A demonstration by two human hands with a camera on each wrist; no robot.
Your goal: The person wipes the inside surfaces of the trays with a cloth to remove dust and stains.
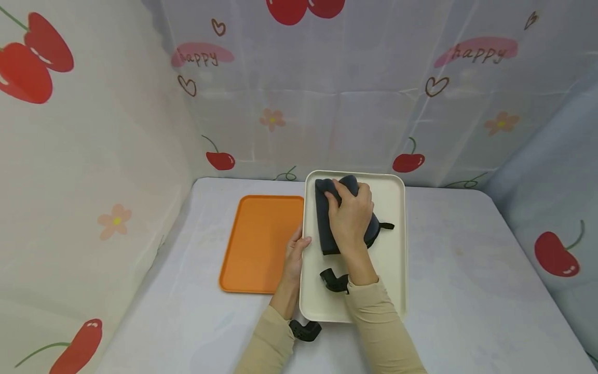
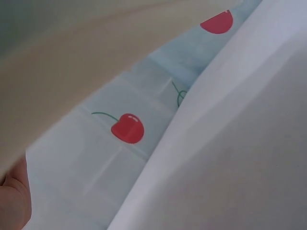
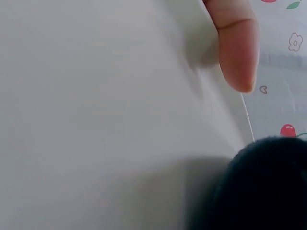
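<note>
A cream tray (image 1: pixel 390 208) is held up over the white table, its left side overlapping an orange tray (image 1: pixel 266 244). My left hand (image 1: pixel 294 254) grips the cream tray's left edge; in the left wrist view the blurred tray (image 2: pixel 72 81) spans the upper left above part of that hand (image 2: pixel 14 196). Over the tray, my right hand (image 1: pixel 350 213) grips a dark grey, soft folded cloth item (image 1: pixel 324 228) with a short black strap at its right. In the right wrist view, the dark cloth (image 3: pixel 268 191) fills the lower right corner, below one finger (image 3: pixel 237 52).
The orange tray lies flat on the white-covered table (image 1: pixel 448 270). A cherry-printed curtain (image 1: pixel 327 130) hangs along the back, with similar sheets on both sides. Black wrist-camera mounts (image 1: pixel 306 331) stick out near both cuffs.
</note>
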